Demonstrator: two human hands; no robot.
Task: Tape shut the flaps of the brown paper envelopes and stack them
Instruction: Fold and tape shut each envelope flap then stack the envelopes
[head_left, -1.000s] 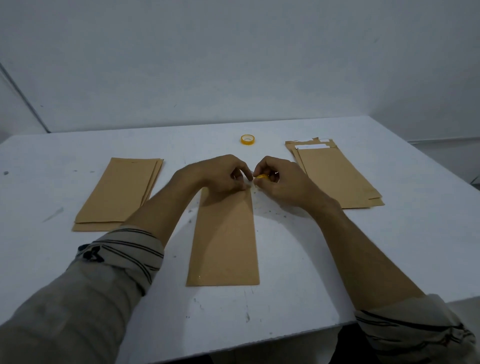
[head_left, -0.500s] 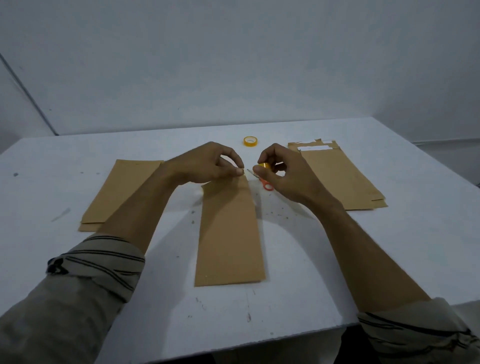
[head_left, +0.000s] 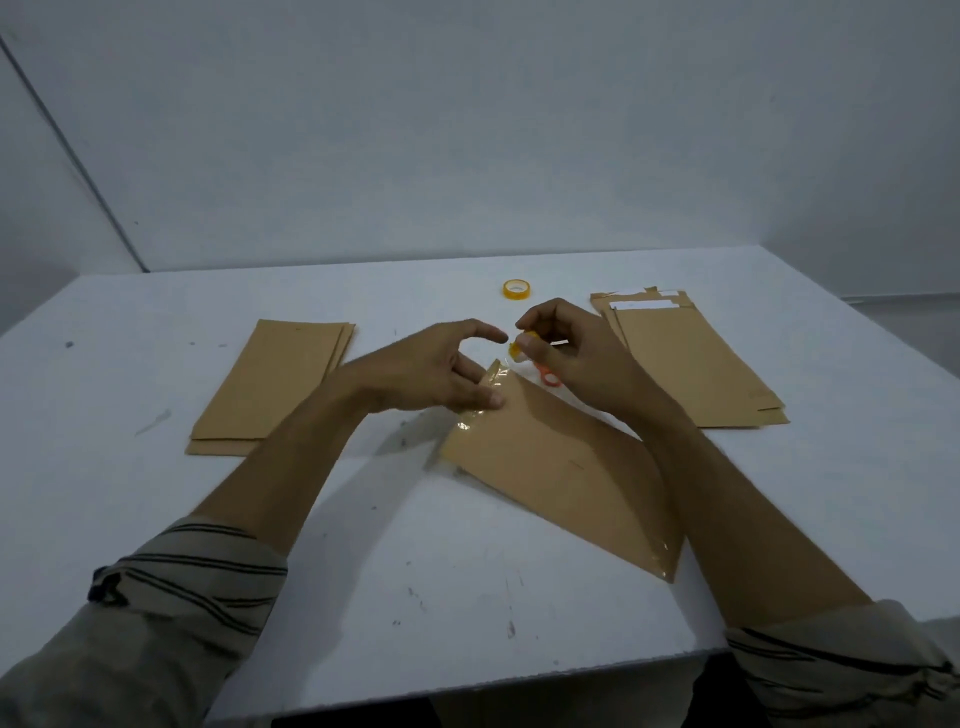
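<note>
Centre envelope (head_left: 561, 467): flap taped; left hand (head_left: 431, 374) fingers straight, pressing it; right hand (head_left: 571, 358) fingers clasp scissors (head_left: 550, 376). Stacking apparently outstanding.

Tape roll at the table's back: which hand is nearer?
Right. The right hand, holding scissors, is just in front of the tape roll; the left hand is farther, touching the middle envelope.

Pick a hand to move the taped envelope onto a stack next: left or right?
Left, probably. The left hand rests on the taped end of the envelope and holds nothing; the right hand grips orange-handled scissors. The closed-flap stack lies on the left too.
</note>
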